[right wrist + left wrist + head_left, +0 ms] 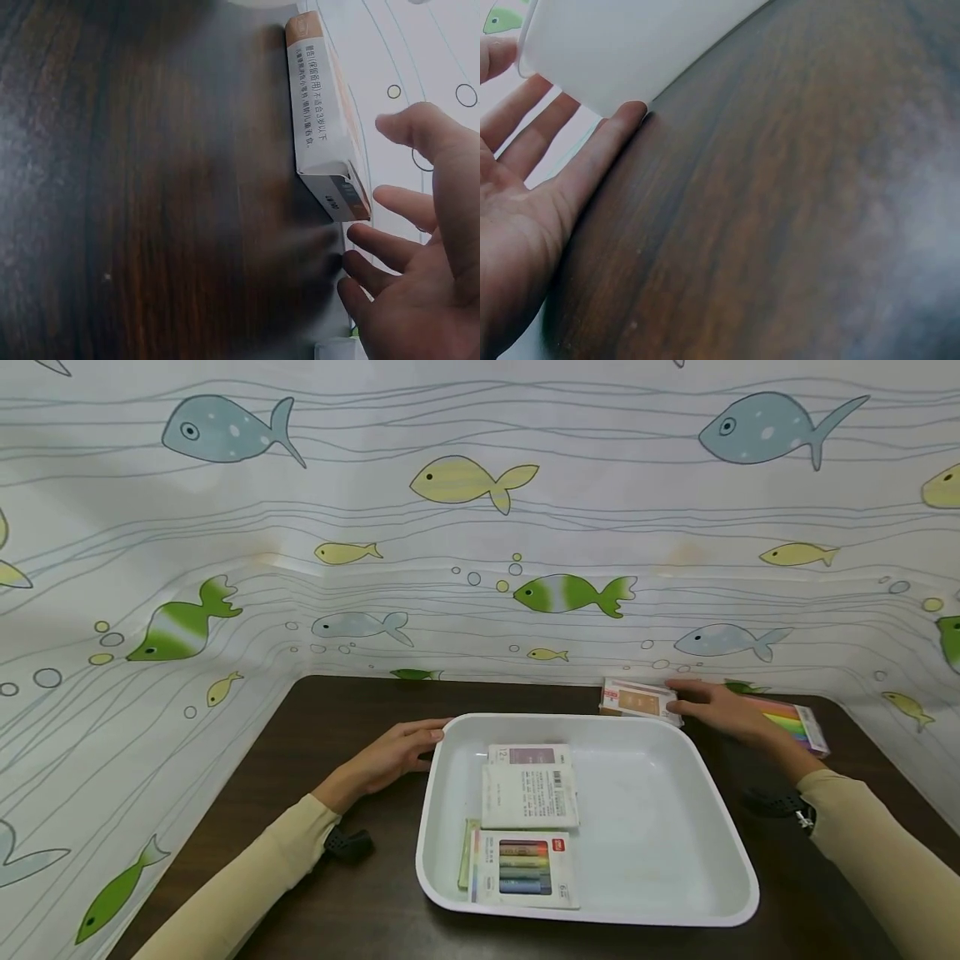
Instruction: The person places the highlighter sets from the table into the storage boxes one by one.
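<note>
My left hand (393, 757) touches the left wall of the white tray (645, 802), its fingers extended; the left wrist view shows the fingertips of that hand (547, 165) against the tray's outer side (622, 52). Behind the tray, at its back right, lies a white and orange box (637, 700). Around the near end of this box (319, 112), my right hand (420, 247) has its fingers spread, with a gap showing between thumb and box. In the head view the right hand (723, 714) is just right of the box.
Inside the tray, along its left side, lie a crayon box (525, 868), a white box (528, 796), a box with a purple panel (529, 755) and a greenish one (467, 853). A rainbow-striped box (795, 724) lies under and beyond my right wrist. A fish-patterned sheet (465, 635) surrounds the dark table (352, 877).
</note>
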`<state>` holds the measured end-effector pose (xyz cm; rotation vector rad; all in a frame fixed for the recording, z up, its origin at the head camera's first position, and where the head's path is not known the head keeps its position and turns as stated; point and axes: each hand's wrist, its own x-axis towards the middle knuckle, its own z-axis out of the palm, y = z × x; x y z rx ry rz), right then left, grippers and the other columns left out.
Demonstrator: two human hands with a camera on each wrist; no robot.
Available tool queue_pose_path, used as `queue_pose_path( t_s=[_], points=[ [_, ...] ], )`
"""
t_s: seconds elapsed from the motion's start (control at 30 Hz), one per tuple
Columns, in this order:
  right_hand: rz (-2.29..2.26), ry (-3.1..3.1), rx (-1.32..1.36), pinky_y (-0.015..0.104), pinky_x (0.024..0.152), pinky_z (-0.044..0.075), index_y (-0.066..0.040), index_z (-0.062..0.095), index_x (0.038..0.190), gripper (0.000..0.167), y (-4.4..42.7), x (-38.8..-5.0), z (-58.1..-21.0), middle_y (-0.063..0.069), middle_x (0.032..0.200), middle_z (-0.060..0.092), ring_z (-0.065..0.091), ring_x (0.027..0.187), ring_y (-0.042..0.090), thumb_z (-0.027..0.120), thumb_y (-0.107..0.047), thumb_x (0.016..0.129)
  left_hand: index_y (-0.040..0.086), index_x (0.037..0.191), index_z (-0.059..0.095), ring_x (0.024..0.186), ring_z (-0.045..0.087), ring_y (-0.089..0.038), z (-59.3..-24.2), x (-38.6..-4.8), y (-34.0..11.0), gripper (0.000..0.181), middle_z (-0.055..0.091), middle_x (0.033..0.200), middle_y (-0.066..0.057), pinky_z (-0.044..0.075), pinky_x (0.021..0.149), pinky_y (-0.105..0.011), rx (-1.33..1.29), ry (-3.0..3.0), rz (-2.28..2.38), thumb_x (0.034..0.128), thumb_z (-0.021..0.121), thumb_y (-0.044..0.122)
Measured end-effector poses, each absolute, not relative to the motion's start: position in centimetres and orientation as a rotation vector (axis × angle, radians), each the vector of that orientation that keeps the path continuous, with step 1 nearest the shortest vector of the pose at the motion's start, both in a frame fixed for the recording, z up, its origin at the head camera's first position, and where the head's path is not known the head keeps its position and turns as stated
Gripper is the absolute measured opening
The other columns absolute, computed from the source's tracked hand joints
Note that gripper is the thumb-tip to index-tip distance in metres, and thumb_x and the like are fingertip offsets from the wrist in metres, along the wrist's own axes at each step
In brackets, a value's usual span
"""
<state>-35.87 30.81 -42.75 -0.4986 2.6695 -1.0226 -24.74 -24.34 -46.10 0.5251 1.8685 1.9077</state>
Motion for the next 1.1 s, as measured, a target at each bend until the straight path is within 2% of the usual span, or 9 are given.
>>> queue_pose_path(
  t_s=[0.27,0.67,0.8,0.9,1.1],
  points=[
    [-0.863,2.735,-0.566,0.080,0.098,0.029,-0.010,0.034,0.160,0.082,30.6,-36.2,-43.2,0.032,0.160,0.023,0.027,0.139,0.059,0.066,-0.052,0.097,0.004,0.157,0.038,0.135,0.049,-0.031,-46.1,-24.8,-24.4,0.052,0.042,0.156,-0.015,0.046,0.103,-0.053,0.504,1.876,1.918,0.1096,0.049,0.023],
    [-0.939,2.804,-0.664,0.080,0.097,0.029,-0.011,0.039,0.158,0.075,31.0,-35.2,-44.4,0.029,0.158,0.030,0.029,0.139,0.057,0.070,-0.044,0.097,0.005,0.157,0.039,0.138,0.046,-0.032,-46.1,-24.7,-24.2,0.053,0.041,0.157,-0.014,0.045,0.104,-0.053,0.488,1.873,1.907,0.1093,0.051,0.024],
    [-1.086,2.780,-0.714,0.069,0.097,0.041,-0.008,0.038,0.158,0.074,30.7,-34.7,-44.7,0.030,0.153,0.038,0.041,0.135,0.053,0.072,-0.033,0.098,0.005,0.157,0.038,0.140,0.043,-0.032,-46.0,-24.7,-24.1,0.054,0.040,0.157,-0.014,0.045,0.104,-0.053,0.476,1.878,1.905,0.1090,0.051,0.025],
    [-1.181,2.743,-0.732,0.060,0.091,0.051,-0.006,0.036,0.158,0.074,30.5,-34.3,-44.6,0.030,0.152,0.039,0.047,0.130,0.052,0.073,-0.026,0.098,0.004,0.157,0.037,0.139,0.044,-0.033,-46.0,-24.6,-24.1,0.054,0.040,0.157,-0.015,0.045,0.104,-0.054,0.470,1.872,1.910,0.1091,0.051,0.025],
    [-1.206,2.763,-0.709,0.059,0.087,0.053,-0.002,0.036,0.158,0.075,30.5,-34.2,-44.5,0.033,0.152,0.036,0.047,0.128,0.054,0.074,-0.021,0.097,0.003,0.157,0.037,0.141,0.041,-0.033,-45.8,-24.5,-24.2,0.053,0.039,0.158,-0.015,0.045,0.104,-0.053,0.475,1.863,1.921,0.1092,0.051,0.023]
  ],
)
